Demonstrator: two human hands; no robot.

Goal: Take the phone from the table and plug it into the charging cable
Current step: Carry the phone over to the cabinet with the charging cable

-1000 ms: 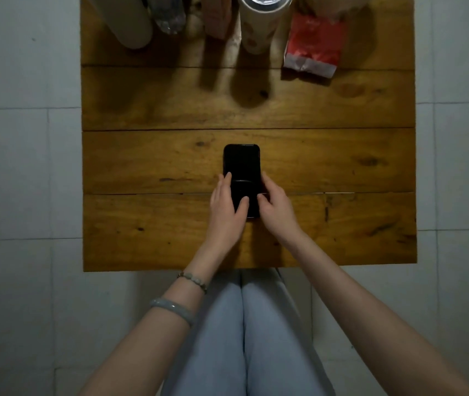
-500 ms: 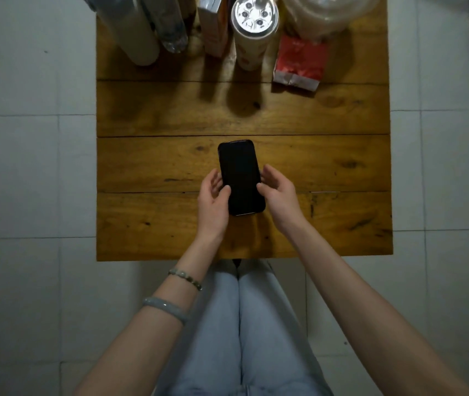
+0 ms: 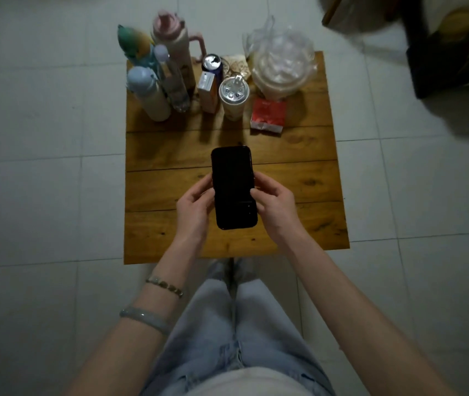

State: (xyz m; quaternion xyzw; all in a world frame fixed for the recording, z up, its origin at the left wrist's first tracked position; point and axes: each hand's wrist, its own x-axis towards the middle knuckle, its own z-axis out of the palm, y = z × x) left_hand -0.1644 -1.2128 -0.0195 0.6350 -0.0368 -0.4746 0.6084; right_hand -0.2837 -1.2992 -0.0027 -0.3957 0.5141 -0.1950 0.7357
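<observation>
A black phone with a dark screen is held up above the wooden table, screen facing me. My left hand grips its left edge and my right hand grips its right edge, fingers curled around the sides. The phone's lower end points toward me. No charging cable shows anywhere in view.
Along the table's far edge stand several bottles, a can, a small carton, a lidded cup, a bagged plastic container and a red packet. White tiled floor surrounds the table. Dark furniture stands at the upper right.
The phone has come up off the table in both hands and sits higher, closer to me. My head has pulled back, so more of the table and floor shows.
</observation>
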